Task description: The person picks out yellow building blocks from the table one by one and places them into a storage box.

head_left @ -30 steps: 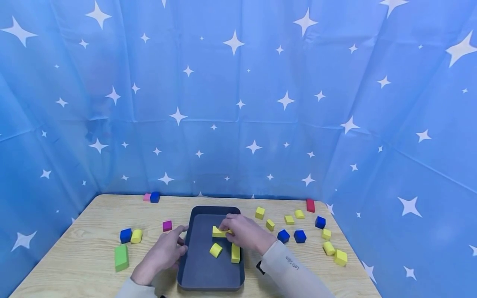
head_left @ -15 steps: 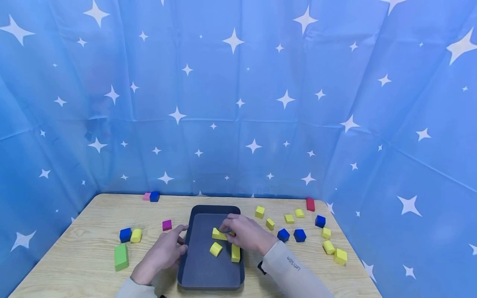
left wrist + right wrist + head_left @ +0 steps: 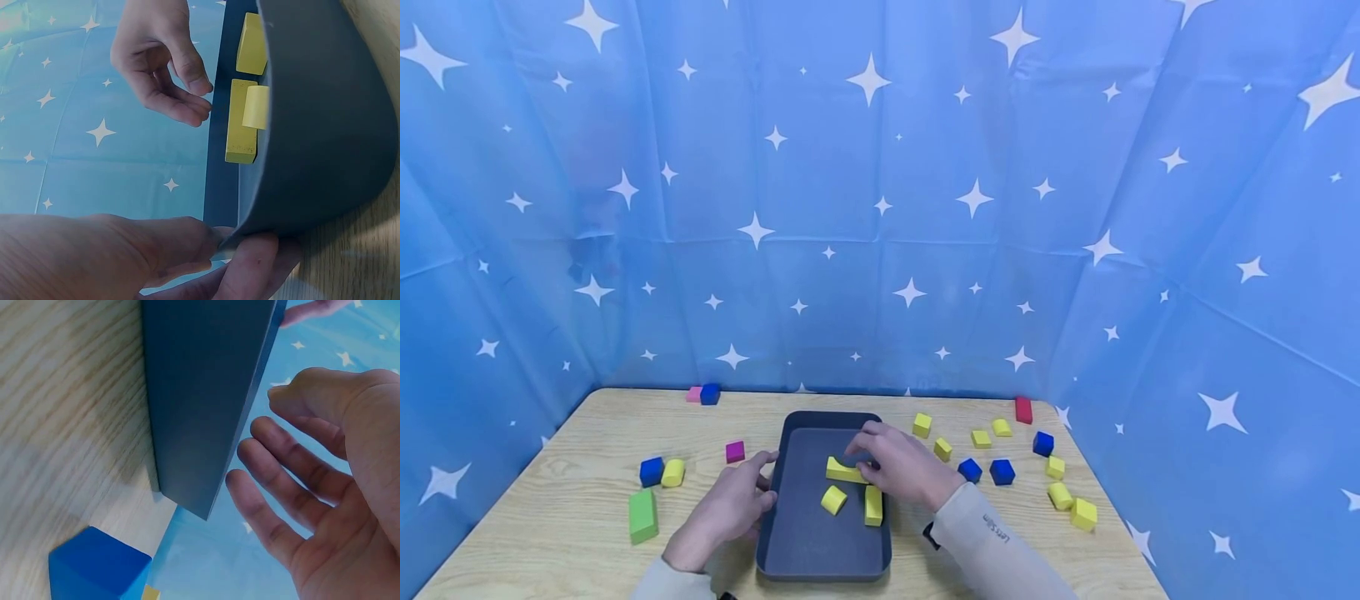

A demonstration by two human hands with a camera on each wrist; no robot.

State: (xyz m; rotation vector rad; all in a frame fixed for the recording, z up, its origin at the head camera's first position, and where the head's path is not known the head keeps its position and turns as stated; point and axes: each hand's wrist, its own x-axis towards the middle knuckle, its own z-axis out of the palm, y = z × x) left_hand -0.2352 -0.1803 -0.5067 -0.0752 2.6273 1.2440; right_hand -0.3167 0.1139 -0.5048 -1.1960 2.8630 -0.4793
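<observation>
A dark grey baking tray (image 3: 820, 550) lies on the wooden table, its long sides running front to back. My left hand (image 3: 733, 504) holds its left wall; the left wrist view has thumb and fingers at the rim. Inside sit a yellow arch block (image 3: 844, 472) placed crosswise, a yellow rectangular block (image 3: 873, 506) along the right wall and a yellow cylinder (image 3: 833, 500). Above the tray's right side hovers my right hand (image 3: 902, 462), overlapping the arch block's right end in the head view. Nothing shows between its loosely bent fingers in either wrist view.
Right of the tray are several yellow blocks (image 3: 981, 439), blue blocks (image 3: 1002, 472) and a red block (image 3: 1023, 409). Left stand a green block (image 3: 643, 517), a yellow cylinder (image 3: 673, 472), blue blocks (image 3: 651, 472) and a magenta block (image 3: 735, 452). A starry blue curtain (image 3: 880, 208) surrounds the table.
My right hand's fingers have come off the yellow arch block and lifted slightly, showing its curved notch. The left hand stays at the tray's wall.
</observation>
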